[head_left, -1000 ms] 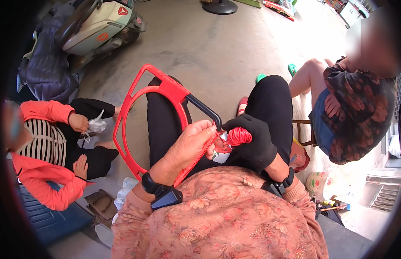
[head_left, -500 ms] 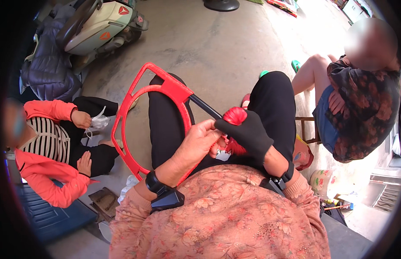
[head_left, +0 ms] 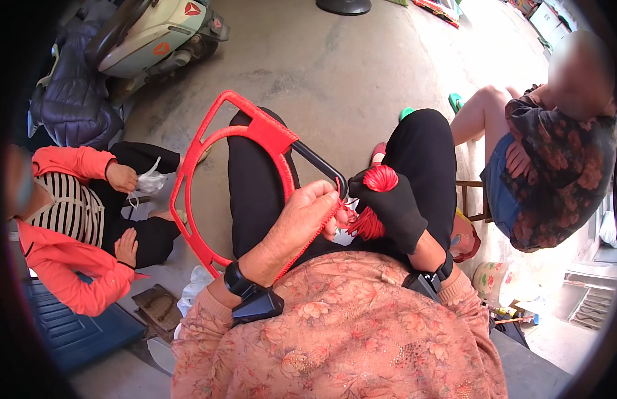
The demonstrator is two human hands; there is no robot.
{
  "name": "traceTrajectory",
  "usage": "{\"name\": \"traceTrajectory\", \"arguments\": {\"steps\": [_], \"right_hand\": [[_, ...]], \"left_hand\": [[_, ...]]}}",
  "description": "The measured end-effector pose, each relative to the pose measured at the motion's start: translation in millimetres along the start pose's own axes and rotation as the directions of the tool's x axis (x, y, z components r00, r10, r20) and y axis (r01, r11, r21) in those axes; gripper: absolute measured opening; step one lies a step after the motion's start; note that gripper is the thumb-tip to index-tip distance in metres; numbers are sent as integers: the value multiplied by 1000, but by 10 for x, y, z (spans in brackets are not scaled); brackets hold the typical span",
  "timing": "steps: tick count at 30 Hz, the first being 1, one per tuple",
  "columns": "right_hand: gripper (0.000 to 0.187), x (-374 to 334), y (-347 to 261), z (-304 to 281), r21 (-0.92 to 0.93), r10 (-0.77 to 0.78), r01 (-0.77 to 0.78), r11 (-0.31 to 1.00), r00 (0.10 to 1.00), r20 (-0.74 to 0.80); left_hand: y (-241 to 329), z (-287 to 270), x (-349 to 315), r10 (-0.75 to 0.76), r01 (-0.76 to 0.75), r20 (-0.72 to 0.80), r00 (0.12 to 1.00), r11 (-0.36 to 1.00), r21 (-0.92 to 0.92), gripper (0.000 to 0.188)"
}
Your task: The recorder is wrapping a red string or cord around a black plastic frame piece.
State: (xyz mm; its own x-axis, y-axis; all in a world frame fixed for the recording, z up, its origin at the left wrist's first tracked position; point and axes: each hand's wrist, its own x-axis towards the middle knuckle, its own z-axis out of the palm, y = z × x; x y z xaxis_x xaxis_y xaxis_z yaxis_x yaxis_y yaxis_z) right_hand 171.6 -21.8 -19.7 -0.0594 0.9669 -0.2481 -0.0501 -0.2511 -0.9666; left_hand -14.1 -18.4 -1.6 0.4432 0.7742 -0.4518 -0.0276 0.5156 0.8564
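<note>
The left hand (head_left: 296,214) pinches the red frame (head_left: 271,141), the gloved right hand (head_left: 396,211) grips red cord (head_left: 380,178), and the scooter (head_left: 137,57) bears red triangular emblems (head_left: 161,48).

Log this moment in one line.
Left grip: bare, pinching red-wrapped frame | Right grip: black-gloved, around red cord bundle | Frame: black section uncovered

Strong daylight from upper right, floor (head_left: 478,50) overexposed there, dimmer left side, black fisheye rim
</note>
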Motion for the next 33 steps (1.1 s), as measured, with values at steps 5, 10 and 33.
{"name": "traceTrajectory", "arguments": {"steps": [5, 10, 33], "right_hand": [[24, -100, 20, -25, 104, 145, -176, 979, 956, 256], [18, -212, -2, -67, -21, 174, -173, 985, 960, 219], [26, -288, -100, 6, -13, -45, 45, 999, 999, -27]], "left_hand": [[24, -6, 12, 10, -10, 7, 1000, 1000, 1, 22], [58, 1, 14, 8, -8, -10, 1000, 999, -39, 23], [86, -23, -18, 44, -44, -1, 999, 999, -22, 14]]}}
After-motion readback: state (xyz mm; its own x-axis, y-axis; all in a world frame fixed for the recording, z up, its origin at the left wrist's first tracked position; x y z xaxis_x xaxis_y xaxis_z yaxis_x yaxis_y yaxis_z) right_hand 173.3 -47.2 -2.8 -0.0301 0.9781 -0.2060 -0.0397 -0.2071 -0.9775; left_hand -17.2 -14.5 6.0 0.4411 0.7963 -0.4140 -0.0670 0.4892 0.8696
